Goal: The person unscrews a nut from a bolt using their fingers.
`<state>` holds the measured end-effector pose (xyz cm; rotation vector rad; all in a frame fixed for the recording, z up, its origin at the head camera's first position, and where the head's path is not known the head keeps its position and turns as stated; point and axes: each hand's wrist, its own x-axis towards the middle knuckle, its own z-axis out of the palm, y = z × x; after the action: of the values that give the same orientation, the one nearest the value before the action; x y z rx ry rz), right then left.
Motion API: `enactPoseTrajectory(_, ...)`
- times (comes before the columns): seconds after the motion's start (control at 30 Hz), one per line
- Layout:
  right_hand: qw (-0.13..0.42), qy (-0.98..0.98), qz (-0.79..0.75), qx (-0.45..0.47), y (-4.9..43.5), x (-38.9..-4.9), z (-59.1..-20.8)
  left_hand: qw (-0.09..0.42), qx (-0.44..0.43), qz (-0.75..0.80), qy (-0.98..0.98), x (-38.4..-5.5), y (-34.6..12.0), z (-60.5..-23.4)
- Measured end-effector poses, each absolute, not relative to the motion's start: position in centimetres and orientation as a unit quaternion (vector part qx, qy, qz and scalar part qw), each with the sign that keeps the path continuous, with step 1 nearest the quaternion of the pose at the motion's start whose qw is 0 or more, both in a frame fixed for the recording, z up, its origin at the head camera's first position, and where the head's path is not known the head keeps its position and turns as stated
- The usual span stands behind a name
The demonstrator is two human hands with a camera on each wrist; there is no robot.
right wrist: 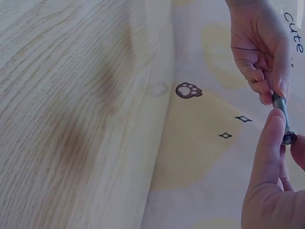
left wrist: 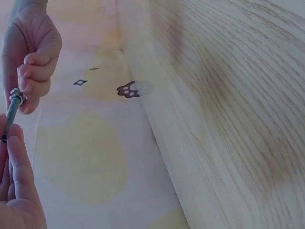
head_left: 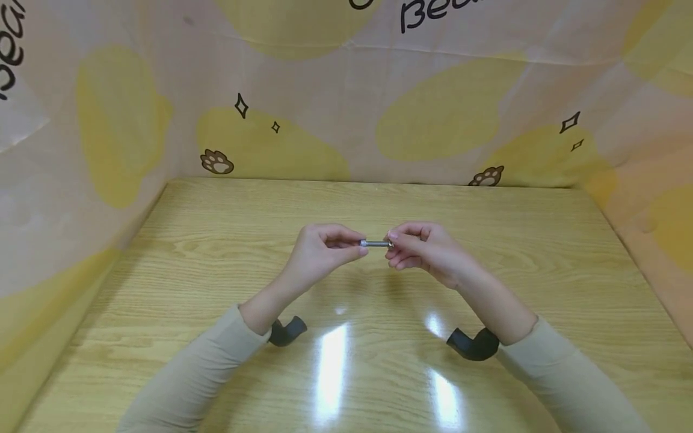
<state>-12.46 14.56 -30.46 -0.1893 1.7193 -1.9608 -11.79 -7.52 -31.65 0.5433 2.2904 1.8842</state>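
A silver threaded bolt (head_left: 376,243) is held level above the table between both hands. My left hand (head_left: 318,255) pinches its head end between thumb and fingers. At the other end sits a metal nut (right wrist: 289,138), pinched between the thumb and a finger of my right hand (head_left: 433,252). In the left wrist view, bare thread of the bolt (left wrist: 13,112) shows between the two hands, with the nut around its far end. The bolt's head is mostly hidden by the left fingertips.
Beneath the hands lies a wood-grain table (head_left: 216,258) with bright reflections near its front. A patterned cloth (head_left: 357,114) hangs along the back and both sides. A black curved piece shows beside each wrist, the left one (head_left: 289,331) and the right one (head_left: 473,344).
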Motion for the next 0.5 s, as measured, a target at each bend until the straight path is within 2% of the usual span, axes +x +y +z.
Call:
enactPoseTrajectory(0.2,0.234,0.649,-0.718,-0.090,14.79,-12.47,-30.76,0.063,0.181,0.625,0.757,-11.89,-7.64,-31.94)
enactPoseTrajectory(0.5,0.247,0.651,-0.712,-0.086,14.68,-12.46,-30.98,0.062,0.178,0.624,0.759,-11.75,-7.62,-32.04)
